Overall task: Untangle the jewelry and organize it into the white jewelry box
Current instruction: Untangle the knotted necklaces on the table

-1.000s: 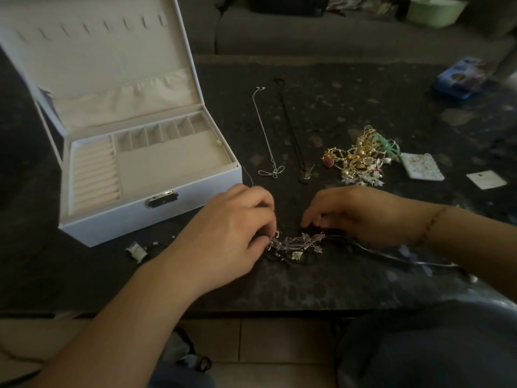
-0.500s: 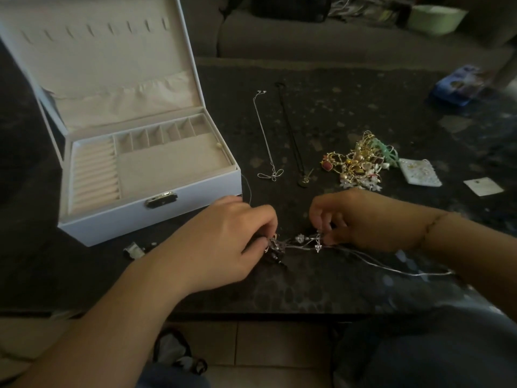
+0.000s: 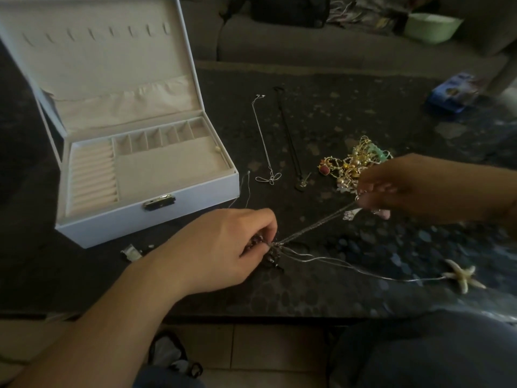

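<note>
The white jewelry box [image 3: 179, 200] stands open at the left of the dark table, its beige compartments bare. My left hand [image 3: 221, 247] pinches a tangled knot of silver chains [image 3: 275, 247] near the table's front. My right hand [image 3: 414, 189] pinches one chain [image 3: 316, 225] and holds it taut, raised to the right. Another thin chain runs right to a starfish pendant [image 3: 461, 275]. A heap of gold and green jewelry [image 3: 352, 163] lies behind my right hand. A silver necklace [image 3: 264, 141] and a black cord necklace [image 3: 289, 138] lie straight in the middle.
A small clasp piece [image 3: 131, 252] lies by the box's front corner. A blue packet [image 3: 453, 93] sits at the far right of the table. A grey sofa [image 3: 335, 43] with a green tub [image 3: 430, 26] stands behind. My knee is at lower right.
My right hand has lifted up and to the right, pulling a chain taut out of the knot. The starfish pendant has come into view. My left hand stays pinching the knot.
</note>
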`<state>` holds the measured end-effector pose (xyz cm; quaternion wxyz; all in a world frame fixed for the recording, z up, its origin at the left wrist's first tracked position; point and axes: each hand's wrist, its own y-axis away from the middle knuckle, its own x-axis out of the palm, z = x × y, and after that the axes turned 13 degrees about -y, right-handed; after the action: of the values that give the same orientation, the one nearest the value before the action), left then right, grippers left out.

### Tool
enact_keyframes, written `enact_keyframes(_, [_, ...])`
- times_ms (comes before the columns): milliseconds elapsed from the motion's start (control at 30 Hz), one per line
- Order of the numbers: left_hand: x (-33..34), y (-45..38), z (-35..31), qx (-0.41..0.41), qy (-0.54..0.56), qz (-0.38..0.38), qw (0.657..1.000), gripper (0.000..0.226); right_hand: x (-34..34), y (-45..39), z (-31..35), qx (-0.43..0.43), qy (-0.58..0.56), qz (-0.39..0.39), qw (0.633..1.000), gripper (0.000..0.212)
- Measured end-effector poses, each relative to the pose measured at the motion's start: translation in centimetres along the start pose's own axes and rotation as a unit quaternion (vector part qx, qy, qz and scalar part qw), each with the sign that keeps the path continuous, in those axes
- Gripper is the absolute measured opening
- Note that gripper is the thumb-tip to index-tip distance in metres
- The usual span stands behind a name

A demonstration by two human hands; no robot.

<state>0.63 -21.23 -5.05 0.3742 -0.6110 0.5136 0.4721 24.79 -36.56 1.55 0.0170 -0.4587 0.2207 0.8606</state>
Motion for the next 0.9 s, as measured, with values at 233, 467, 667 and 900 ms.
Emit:
enact_keyframes(233, [-0.2, 0.0, 0.1, -0.023, -0.023, -0.008, 0.999, 0.016, 0.0, 1.3, -0.1, -0.056, -0.221, -0.020, 0.973, 0.024])
enact_keyframes(467, [-0.3, -0.1, -0.1, -0.065, -0.060, -0.044, 0.995, 0.017, 1.8, 1.1, -0.9, -0.107, -0.323, 0.012, 0.940, 0.033])
enact_keyframes(667, [-0.2, -0.2, 0.5, -0.127, -0.056, -0.059, 0.989, 0.022, 2.5, 0.5, -0.9, -0.054, -0.329, -0.004, 0.943, 0.037])
enact_keyframes(900, [-0.1, -0.4, 0.6, -0.156, -0.078, -0.041, 0.984, 0.024, 3.4, 1.0, -0.6, -0.010, -0.204, -0.007, 0.979, 0.048])
